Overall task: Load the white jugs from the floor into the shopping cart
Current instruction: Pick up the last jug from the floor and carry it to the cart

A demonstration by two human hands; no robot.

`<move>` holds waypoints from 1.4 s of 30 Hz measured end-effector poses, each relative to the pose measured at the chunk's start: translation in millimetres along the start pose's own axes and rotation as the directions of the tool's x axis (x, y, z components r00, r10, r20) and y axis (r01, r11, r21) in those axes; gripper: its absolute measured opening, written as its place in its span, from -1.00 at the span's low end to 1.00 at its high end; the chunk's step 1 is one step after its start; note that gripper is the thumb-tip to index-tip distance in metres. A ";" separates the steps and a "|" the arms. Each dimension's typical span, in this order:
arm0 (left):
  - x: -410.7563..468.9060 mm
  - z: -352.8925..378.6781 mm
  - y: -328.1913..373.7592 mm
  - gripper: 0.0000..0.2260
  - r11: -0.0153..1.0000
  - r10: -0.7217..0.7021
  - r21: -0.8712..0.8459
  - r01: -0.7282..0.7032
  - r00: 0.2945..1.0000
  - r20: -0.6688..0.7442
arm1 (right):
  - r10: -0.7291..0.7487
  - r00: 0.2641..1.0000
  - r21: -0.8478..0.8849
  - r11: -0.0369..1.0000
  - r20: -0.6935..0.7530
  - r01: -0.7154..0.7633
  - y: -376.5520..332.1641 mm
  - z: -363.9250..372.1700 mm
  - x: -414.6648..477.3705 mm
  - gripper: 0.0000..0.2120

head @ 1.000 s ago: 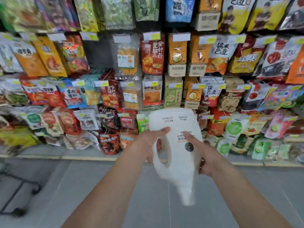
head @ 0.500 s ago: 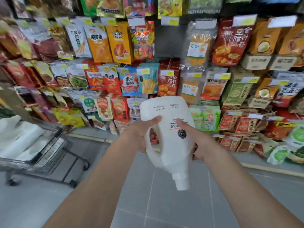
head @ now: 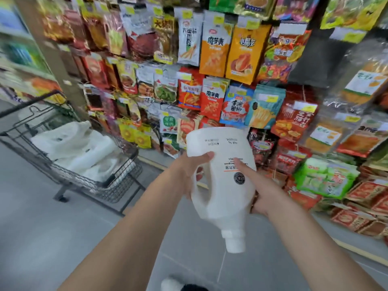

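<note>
Carrying one white plastic handled jug [head: 220, 177] cap-down in mid-air, we gripped its handle with our left hand [head: 190, 172] and cradled its side with our right hand [head: 257, 191] — next, swing left over the black wire shopping cart [head: 117, 181] and lower it beside the white jugs there [head: 79, 148].

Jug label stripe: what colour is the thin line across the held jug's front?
Orange, running across the white jug beside the round black emblem; head view.

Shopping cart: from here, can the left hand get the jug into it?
Probably not yet. The shopping cart stands apart, off to the left, with bare floor between; both hands grip the jug, left hand at its handle. Nothing blocks the way.
</note>
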State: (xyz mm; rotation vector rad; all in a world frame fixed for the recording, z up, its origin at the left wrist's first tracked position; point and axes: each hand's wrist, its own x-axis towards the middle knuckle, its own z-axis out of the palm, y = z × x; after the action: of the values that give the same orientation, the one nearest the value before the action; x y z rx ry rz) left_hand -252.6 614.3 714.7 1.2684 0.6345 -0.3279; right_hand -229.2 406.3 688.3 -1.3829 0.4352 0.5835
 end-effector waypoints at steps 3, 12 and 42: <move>19.9 -58.3 5.4 -0.50 1.000 -0.003 -0.016 0.003 1.000 -0.021 | 0.035 0.999 -0.028 0.999 0.013 -0.034 12.3 57.7 22.8 -0.35; 84.9 -251.0 60.2 -0.80 0.999 0.043 0.029 -0.041 0.995 -0.088 | 0.114 0.993 -0.027 0.993 0.017 -0.113 44.7 259.6 105.1 -0.32; 377.5 -669.4 212.3 -0.31 0.949 -0.195 0.255 0.187 0.981 0.005 | 0.201 0.904 0.255 0.961 -0.377 -0.107 103.3 728.5 341.0 -0.32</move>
State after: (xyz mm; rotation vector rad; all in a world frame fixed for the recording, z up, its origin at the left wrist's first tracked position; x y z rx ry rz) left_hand -10.3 1354.4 544.0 1.4459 0.7082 -0.6034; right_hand -61.4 1178.8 507.5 -1.2490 0.9234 0.3604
